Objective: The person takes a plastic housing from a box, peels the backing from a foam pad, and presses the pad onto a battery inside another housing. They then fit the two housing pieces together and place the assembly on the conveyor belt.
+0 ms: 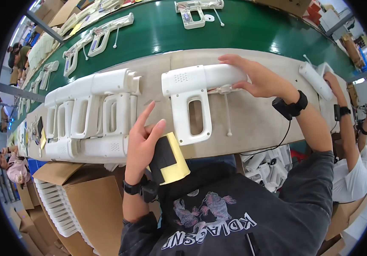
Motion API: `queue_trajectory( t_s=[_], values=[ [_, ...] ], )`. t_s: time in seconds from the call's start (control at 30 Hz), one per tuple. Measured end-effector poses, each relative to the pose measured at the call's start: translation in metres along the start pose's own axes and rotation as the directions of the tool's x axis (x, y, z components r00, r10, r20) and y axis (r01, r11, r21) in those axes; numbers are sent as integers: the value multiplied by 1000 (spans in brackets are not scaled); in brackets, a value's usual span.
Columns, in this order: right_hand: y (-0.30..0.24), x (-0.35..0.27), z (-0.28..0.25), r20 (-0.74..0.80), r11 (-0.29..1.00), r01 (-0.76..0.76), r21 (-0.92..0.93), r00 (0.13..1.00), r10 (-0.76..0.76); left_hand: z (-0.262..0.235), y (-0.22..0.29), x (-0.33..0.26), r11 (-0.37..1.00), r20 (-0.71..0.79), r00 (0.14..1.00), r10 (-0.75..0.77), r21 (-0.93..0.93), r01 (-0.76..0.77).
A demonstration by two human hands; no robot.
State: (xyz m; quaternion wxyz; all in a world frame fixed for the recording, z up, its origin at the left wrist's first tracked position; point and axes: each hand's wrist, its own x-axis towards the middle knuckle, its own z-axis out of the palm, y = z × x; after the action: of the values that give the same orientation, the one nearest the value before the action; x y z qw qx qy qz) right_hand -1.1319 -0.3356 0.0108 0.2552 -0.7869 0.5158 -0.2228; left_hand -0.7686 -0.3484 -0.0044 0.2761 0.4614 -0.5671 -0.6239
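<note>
In front of me on the bench lies a white plastic housing point(192, 96) with a looped handle, a speaker-like patch of holes and a rounded barrel. My right hand point(258, 77) grips the barrel's right end, fingers on top and thumb below. A thin white rod with a small ball tip point(228, 115) hangs from the housing beside the handle. My left hand point(141, 147) is left of the handle, apart from it. It holds a yellow backing sheet point(177, 166) with a black pad point(163, 155) on it; index finger and thumb point up, other fingers are partly hidden.
Several similar white housings point(92, 85) stand packed together at left. Beyond the bench, a green conveyor point(158, 36) carries open housing halves point(190, 15). Cardboard boxes point(94, 205) are below left; white parts point(268, 168) fill a container below right. A co-worker's arm point(343, 102) reaches another housing point(315, 81).
</note>
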Motion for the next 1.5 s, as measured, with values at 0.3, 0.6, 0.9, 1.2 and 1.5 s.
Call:
queue_trajectory(
  t_s=[0.3,0.6,0.9,1.2,1.5],
  values=[
    [15,-2,8,-24,1000,7,17,1000,-6,24,-1,20,944,7,1000,0,331,-3],
    [12,-2,11,-61,998,12,69,998,-8,28,8,8,978,-46,998,-38,205,47],
    [19,-5,11,-128,999,22,43,992,-16,35,2,8,962,-36,999,-18,271,27],
    [19,-7,24,-138,999,16,-40,990,-22,36,-5,10,962,-47,998,-53,266,64],
    [15,-2,14,-119,1000,15,20,993,-12,34,2,6,970,-35,997,-72,230,78]
  ],
)
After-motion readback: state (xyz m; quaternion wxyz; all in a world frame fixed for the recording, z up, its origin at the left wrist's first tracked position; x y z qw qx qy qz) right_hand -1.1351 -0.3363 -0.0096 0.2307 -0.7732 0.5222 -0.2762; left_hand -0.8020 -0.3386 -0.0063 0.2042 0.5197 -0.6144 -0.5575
